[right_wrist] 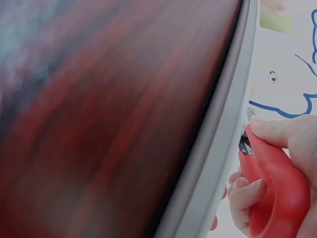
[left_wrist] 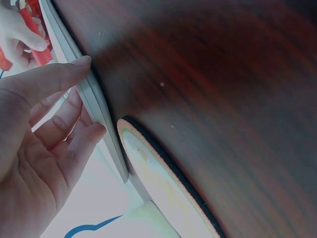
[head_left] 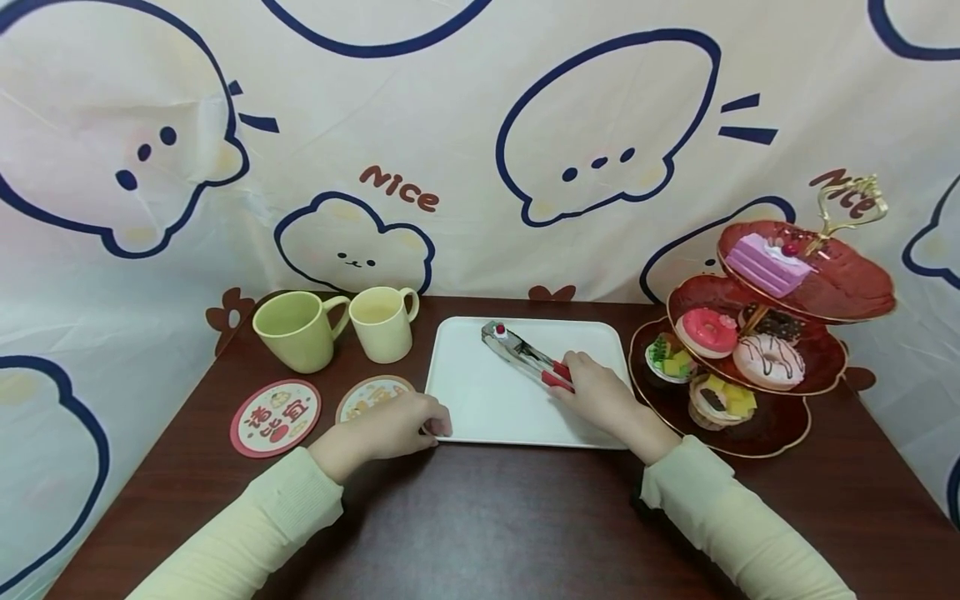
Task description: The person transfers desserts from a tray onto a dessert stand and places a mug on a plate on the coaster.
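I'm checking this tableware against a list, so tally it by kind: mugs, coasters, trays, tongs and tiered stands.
Mugs: 2
Coasters: 2
Tray: 1
Tongs: 1
Tiered stand: 1
Total: 7

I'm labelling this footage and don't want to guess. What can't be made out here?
Head view: part of the orange coaster, behind the left hand.
Head view: part of the dark item, behind the drizzled donut.
Head view: what the red piece on the tongs is; too small.
Right wrist view: most of the tongs' metal, behind the white tray.
Left wrist view: the coaster's end, cut off by the bottom edge.
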Demonstrator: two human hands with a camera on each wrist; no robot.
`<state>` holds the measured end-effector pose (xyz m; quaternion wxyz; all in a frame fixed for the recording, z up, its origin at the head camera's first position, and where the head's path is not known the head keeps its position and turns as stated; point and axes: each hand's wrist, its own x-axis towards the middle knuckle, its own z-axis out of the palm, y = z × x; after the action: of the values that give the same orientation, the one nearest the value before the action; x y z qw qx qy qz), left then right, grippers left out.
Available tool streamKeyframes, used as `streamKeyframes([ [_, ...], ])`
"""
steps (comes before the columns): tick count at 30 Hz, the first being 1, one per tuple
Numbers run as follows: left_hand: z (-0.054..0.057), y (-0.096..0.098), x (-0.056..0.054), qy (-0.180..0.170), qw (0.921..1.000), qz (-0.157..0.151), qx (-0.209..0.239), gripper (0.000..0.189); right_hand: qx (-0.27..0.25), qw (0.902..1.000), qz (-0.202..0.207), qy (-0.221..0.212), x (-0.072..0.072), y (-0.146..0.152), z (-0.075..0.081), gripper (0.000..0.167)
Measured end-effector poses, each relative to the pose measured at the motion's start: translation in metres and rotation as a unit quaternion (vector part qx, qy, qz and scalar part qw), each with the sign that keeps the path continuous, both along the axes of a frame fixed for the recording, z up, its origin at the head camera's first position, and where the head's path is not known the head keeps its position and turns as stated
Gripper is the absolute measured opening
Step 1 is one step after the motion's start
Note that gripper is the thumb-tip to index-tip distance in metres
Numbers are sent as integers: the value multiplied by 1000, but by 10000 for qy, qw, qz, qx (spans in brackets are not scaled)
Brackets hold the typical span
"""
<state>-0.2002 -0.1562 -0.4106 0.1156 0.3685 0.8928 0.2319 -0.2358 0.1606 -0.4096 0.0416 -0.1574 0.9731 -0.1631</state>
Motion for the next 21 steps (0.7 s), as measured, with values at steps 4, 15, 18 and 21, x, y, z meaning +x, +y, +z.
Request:
streamKeyframes([
  [4,1,1,1,39,10000,-10,-7,20,-8,9999,48,89,1,1,1,37],
  [15,1,1,1,60,10000,-31,20,20,70,9997,58,246,6,5,11,37],
  [18,1,1,1,70,10000,-11,13,20,27,9993,71,379,7,7,17,36],
  [21,2,1,1,79,10000,-2,6,20,-6,9987,76,501,9,9,23,35],
])
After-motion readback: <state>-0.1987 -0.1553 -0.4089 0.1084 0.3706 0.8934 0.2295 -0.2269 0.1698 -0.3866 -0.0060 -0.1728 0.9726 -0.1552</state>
